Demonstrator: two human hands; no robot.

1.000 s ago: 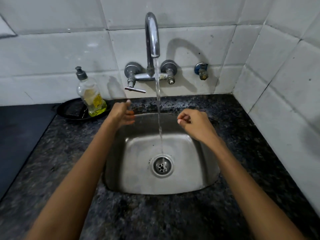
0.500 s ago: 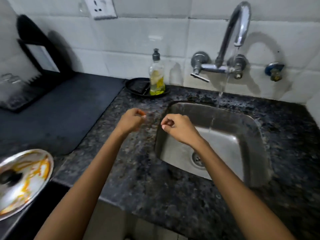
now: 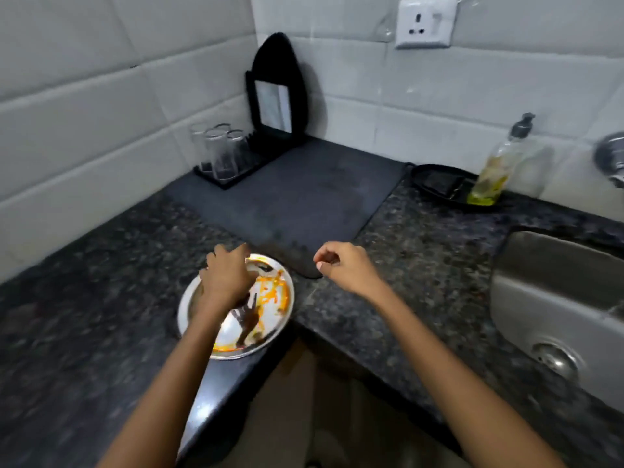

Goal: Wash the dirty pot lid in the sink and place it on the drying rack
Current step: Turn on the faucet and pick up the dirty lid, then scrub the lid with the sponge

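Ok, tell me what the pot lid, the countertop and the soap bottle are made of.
Pot lid: likely stainless steel, polished; bright and mirror-like between orange smears. Countertop: probably polished granite, dark with grey speckles and a slight sheen. Soap bottle: clear plastic, it seems; yellow liquid shows through, with a dark pump on top.

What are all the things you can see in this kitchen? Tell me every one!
counter: one, speckled dark stone, under everything
pot lid: one, steel with orange smears, on the counter's front edge
drinking glasses: about four, clear, on a black stand by the left wall
drying mat: one, dark grey, in the corner
tray: one, black, by the back wall
soap bottle: one, clear with yellow liquid, on the tray
sink: one, steel, at the right
wall socket: one, white, back wall
left hand: one, over the lid, grip hidden
right hand: one, loosely curled, empty, above the counter
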